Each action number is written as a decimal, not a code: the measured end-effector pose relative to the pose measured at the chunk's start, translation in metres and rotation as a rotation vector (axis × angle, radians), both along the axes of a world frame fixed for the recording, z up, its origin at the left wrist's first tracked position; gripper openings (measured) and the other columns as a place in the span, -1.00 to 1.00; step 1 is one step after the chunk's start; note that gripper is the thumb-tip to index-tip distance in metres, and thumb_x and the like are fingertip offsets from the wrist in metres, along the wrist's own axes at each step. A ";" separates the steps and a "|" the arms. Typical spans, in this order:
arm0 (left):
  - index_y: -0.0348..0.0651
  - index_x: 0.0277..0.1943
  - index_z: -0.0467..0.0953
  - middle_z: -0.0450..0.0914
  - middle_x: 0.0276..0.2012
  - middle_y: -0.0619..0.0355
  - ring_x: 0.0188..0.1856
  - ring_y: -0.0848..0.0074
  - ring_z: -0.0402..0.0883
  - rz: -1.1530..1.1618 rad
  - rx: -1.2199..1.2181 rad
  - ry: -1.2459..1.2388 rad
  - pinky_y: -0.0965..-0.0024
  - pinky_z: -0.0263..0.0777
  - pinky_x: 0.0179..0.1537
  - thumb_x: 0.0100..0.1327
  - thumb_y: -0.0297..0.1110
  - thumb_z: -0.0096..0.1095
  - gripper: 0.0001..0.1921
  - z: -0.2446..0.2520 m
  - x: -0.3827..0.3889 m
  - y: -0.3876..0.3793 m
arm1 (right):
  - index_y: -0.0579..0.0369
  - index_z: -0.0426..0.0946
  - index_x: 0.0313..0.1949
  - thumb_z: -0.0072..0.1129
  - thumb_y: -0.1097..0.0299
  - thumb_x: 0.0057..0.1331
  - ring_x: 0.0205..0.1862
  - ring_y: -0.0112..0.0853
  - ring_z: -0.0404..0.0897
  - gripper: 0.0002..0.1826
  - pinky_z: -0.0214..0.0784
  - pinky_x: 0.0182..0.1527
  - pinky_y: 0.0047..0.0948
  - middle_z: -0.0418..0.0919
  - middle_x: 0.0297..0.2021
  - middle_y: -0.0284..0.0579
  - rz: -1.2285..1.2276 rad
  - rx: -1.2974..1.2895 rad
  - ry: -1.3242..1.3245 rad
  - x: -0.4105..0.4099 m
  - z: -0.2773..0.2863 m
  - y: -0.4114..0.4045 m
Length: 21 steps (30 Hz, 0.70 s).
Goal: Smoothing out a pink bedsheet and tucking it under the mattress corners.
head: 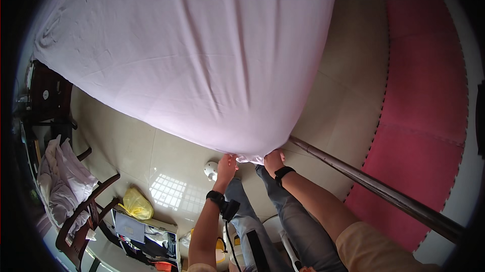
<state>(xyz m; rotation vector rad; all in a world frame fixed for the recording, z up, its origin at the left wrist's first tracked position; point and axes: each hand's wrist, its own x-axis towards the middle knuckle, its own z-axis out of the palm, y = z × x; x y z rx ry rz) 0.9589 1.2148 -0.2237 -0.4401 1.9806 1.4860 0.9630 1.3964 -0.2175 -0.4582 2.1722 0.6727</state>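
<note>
A pale pink fitted sheet [212, 63] covers a mattress that fills the upper middle of the head view, with long creases running towards its near corner. At that corner my left hand [228, 166] grips the sheet's gathered edge from the left side. My right hand [274, 160] holds the same edge a little to the right, its fingers partly hidden beneath the corner. Between the two hands a short ruffled strip of the hem shows. Both wrists wear black bands, the left one with a small device and cable.
A metal pole [375, 184] slants from the mattress corner to the lower right, over red foam mats [420, 82]. At left stand a wooden chair [85, 211] with crumpled cloth, a yellow plastic bag [136, 203] and an open case [151, 239]. A white round object [210, 170] lies near my left hand.
</note>
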 end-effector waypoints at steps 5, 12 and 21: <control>-0.34 -0.31 0.39 0.50 -0.60 0.09 -0.61 0.50 0.51 0.053 0.041 -0.031 0.47 0.36 -0.58 0.22 -0.28 -0.02 -0.76 0.011 -0.002 0.012 | 0.13 0.51 -0.56 -0.03 0.44 -0.06 -0.54 -0.26 0.52 -0.88 0.32 -0.55 -0.26 0.51 -0.60 -0.09 -0.282 -0.425 0.276 0.022 -0.033 0.034; -0.29 -0.25 0.37 0.52 -0.51 0.12 -0.52 0.54 0.52 0.136 0.112 -0.150 0.51 0.40 -0.47 0.22 -0.28 0.01 -0.78 0.036 0.006 -0.013 | 0.30 0.42 -0.34 -0.04 0.44 0.01 -0.54 -0.21 0.52 -0.78 0.36 -0.51 -0.26 0.50 -0.58 -0.01 -0.388 -0.772 0.187 0.017 0.047 0.033; -0.26 -0.20 0.37 0.54 -0.45 0.09 -0.43 0.52 0.54 0.004 0.042 -0.130 0.52 0.39 -0.45 0.21 -0.24 -0.01 -0.75 0.029 0.051 -0.057 | 0.24 0.37 -0.35 -0.01 0.28 0.08 -0.52 -0.15 0.52 -0.75 0.35 -0.50 -0.22 0.49 -0.61 0.00 -0.437 -0.731 0.107 0.016 0.080 0.050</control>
